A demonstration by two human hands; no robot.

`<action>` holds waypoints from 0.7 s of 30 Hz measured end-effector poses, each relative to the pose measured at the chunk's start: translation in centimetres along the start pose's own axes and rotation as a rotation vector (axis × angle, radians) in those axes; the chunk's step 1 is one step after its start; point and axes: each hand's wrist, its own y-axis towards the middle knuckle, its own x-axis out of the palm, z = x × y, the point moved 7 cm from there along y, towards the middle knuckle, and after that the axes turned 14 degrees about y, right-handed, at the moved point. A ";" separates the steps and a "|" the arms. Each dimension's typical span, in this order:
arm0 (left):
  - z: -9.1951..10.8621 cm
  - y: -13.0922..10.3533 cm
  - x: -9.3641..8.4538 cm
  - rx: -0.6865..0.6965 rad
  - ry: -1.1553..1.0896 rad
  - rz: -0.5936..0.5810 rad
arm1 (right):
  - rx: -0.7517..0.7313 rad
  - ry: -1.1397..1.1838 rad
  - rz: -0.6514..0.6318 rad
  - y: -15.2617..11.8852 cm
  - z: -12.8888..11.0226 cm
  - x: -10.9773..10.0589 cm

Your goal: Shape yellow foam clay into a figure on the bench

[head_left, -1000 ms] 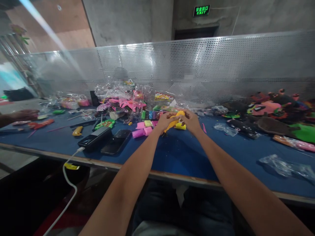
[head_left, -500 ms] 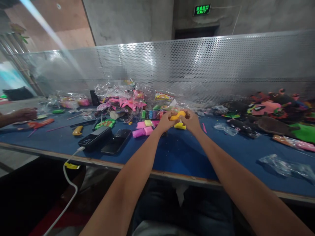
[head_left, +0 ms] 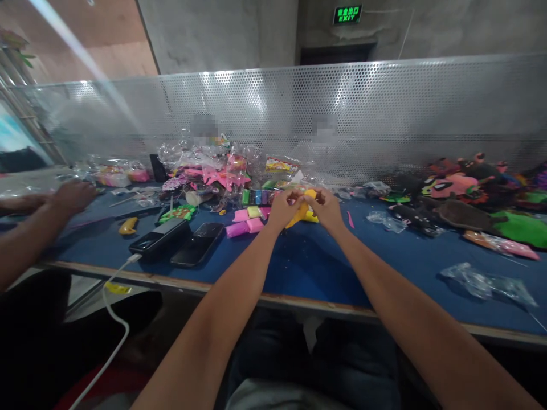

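Yellow-orange clay (head_left: 299, 213) is pinched between my two hands above the blue table, part of it hanging down below the fingers. My left hand (head_left: 284, 208) grips it from the left with bent fingers. On its right side my right hand (head_left: 325, 208) closes on the same clay, fingertips near those of the left. Just left of my hands lie small pink and purple packets (head_left: 241, 229) with a yellow one. Behind them stands a row of coloured packets (head_left: 257, 197), partly hidden by my left hand.
A phone (head_left: 199, 244) and a power bank (head_left: 159, 237) with a white cable lie left. Another person's hands (head_left: 72, 196) reach in at far left. Plush toys (head_left: 453, 213) and crumpled plastic (head_left: 487, 283) are at right. A perforated metal screen (head_left: 273, 108) stands behind.
The yellow-orange clay has gone from lying across my fingers to hanging downward. At far left the other person's hands and arms have come further into view. The view has shifted slightly.
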 end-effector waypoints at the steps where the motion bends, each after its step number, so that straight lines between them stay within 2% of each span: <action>1: 0.0 0.0 0.0 -0.009 -0.001 -0.001 | -0.007 -0.003 0.004 0.0 -0.1 0.0; 8: -0.2 0.0 0.2 -0.064 -0.004 -0.021 | -0.054 -0.070 0.050 -0.3 -0.7 -0.1; 17: 0.6 -0.3 0.3 -0.053 -0.017 -0.046 | -0.105 -0.114 0.040 -0.6 -1.3 0.2; 21: 0.1 -0.4 1.0 -0.043 -0.116 -0.095 | -0.136 -0.108 0.052 -0.6 -1.6 0.1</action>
